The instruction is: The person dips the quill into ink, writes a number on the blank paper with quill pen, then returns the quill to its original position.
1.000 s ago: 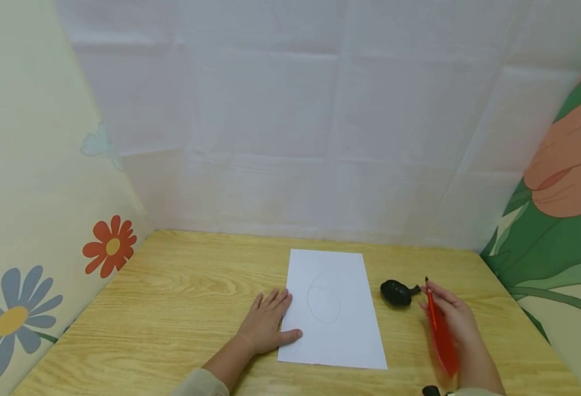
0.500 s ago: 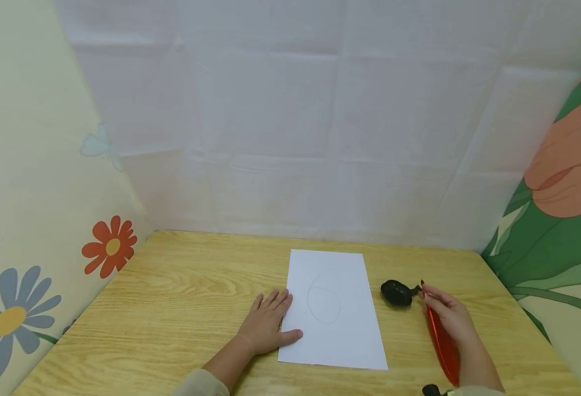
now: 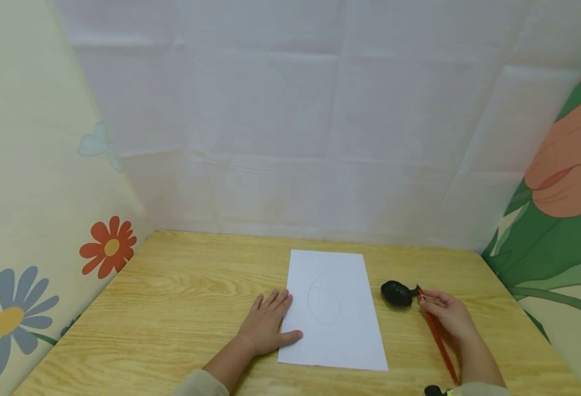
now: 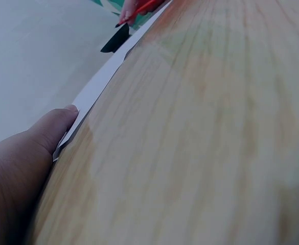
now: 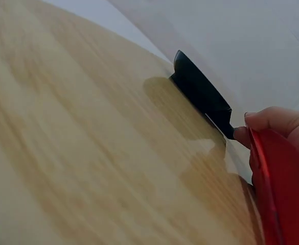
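My left hand (image 3: 265,323) lies with straight fingers on the left edge of a white sheet of paper (image 3: 359,344), thumb out across it. A faint oval outline is drawn on the sheet. To the right, my right hand (image 3: 451,316) pinches a slender red pencil (image 3: 438,341) near its dark tip. In the right wrist view the pencil (image 5: 287,189) is a wide red blur. Its tip is by the short stem of a glossy black oval thing (image 3: 396,293); I cannot tell whether they touch. In the left wrist view only my left thumb area (image 4: 26,153) shows.
Both hands are over a yellow wood-grain table (image 3: 186,286). A white creased cloth (image 3: 270,137) hangs behind it. Flower-patterned panels stand left (image 3: 33,137) and right (image 3: 562,258). A small black object (image 3: 432,390) is by the right sleeve.
The pencil's red shape has gone from a broad leaf-like blur to a thin line. Its tip has dropped slightly left toward the black thing's stem. The left hand and paper stay put.
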A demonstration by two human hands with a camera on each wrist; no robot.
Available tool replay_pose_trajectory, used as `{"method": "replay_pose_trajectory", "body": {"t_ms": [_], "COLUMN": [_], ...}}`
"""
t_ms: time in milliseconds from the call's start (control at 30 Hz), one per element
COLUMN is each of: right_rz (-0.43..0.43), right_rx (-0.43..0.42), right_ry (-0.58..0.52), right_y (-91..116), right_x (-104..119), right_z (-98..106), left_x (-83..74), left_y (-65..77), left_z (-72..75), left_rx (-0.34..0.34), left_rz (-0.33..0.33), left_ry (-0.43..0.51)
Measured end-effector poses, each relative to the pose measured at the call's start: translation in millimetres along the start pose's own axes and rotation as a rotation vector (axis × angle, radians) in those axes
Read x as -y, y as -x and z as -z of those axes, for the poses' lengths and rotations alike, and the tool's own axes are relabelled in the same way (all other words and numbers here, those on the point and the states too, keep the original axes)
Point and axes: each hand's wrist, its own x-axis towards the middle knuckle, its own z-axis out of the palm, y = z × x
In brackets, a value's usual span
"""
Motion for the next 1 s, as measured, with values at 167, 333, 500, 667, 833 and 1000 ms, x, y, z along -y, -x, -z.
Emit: {"method": "replay_pose_trajectory", "body": {"t_ms": [167, 333, 500, 667, 833, 1000], "right_rz": [-0.018, -0.014, -0.023, -0.03, -0.009, -0.009], "right_rx": [-0.013, -0.036, -0.031, -0.024, -0.033, -0.045], "right_ry": [0.082, 0.188, 0.198, 0.184, 0.214, 0.234], "right_y": [-1.3, -2.1, -2.3, -3.4, -3.2, -3.0], "right_x": [1.1, 2.0, 2.2, 1.3, 2.2, 2.8], "right_z": [-0.7, -1.3, -2.8, -4.0, -5.2, -6.0], "left_x": [-1.0, -0.6, 0.6, 1.3, 1.5, 0.9], "left_y": [1.0, 1.0, 1.1, 1.2, 1.2, 1.5], "left_z": [0.7, 0.5, -0.4, -0.8, -0.4, 0.8], "left_rx": [0.004, 0.005, -0.006, -0.008, -0.002, -0.001], "left_rz": [-0.001, -0.001, -0.002, 0.0, 0.001, 0.0], "left_ry": [0.012, 0.004, -0.008, -0.009, -0.007, -0.004]}}
